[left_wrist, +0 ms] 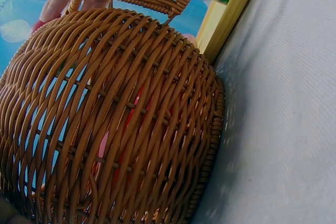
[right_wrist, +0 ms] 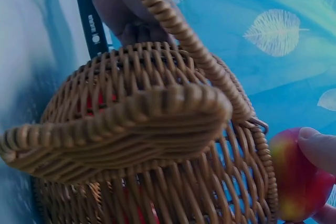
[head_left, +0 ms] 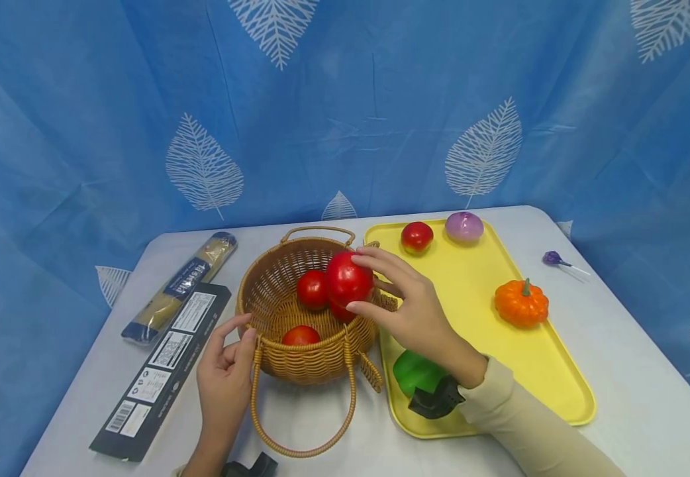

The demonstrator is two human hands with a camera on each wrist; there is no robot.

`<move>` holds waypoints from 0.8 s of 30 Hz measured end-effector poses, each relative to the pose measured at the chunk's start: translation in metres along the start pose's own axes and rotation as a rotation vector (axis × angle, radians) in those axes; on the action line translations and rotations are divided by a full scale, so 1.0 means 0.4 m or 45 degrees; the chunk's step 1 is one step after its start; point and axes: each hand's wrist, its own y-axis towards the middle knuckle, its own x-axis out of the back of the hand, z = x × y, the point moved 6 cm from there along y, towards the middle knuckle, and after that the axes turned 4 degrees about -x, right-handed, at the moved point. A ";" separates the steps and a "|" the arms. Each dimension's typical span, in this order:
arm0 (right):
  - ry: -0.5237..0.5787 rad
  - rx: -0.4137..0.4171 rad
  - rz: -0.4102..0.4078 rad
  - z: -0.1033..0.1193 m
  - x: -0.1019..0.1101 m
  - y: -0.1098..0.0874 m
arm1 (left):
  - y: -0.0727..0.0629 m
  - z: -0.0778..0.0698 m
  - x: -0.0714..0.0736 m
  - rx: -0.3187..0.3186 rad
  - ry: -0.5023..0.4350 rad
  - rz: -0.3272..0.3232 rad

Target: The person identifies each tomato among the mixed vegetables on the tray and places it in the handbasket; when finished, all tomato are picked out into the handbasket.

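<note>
A wicker basket (head_left: 315, 361) stands mid-table, its front handle hanging down toward me. My left hand (head_left: 226, 371) grips its rim at the left, thumb and index finger at the edge. Over the basket's right side, my right hand (head_left: 404, 298) holds a red apple (head_left: 347, 277) between thumb and fingers; in the right wrist view the apple (right_wrist: 299, 177) has yellow-green patches and is beside the rim. Inside lie a red fruit (head_left: 312, 289), an orange-red fruit (head_left: 301, 335) and another red one (head_left: 340, 311), partly hidden under the apple. Wickerwork (left_wrist: 121, 114) fills most of the left wrist view.
To the right lies a yellow tray (head_left: 464, 291) with a red fruit (head_left: 417, 237), a purple onion-like piece (head_left: 464, 226), an orange pumpkin (head_left: 521, 303) and a green pepper (head_left: 413, 371), partly behind my right wrist. A lollipop (head_left: 553, 259) lies beyond it. At left are a noodle packet (head_left: 184, 281) and a black box (head_left: 163, 371).
</note>
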 end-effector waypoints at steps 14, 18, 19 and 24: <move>-0.187 0.067 0.065 -0.009 -0.040 -0.012 | -0.001 -0.002 0.001 0.035 -0.001 -0.006; -0.191 0.045 0.073 -0.012 -0.042 -0.014 | 0.000 -0.003 0.001 0.019 0.011 -0.009; -0.190 0.040 0.075 -0.013 -0.042 -0.014 | -0.001 -0.003 0.001 0.015 0.012 -0.010; -0.190 0.012 0.081 -0.017 -0.043 -0.018 | -0.002 -0.001 0.001 0.014 0.019 -0.013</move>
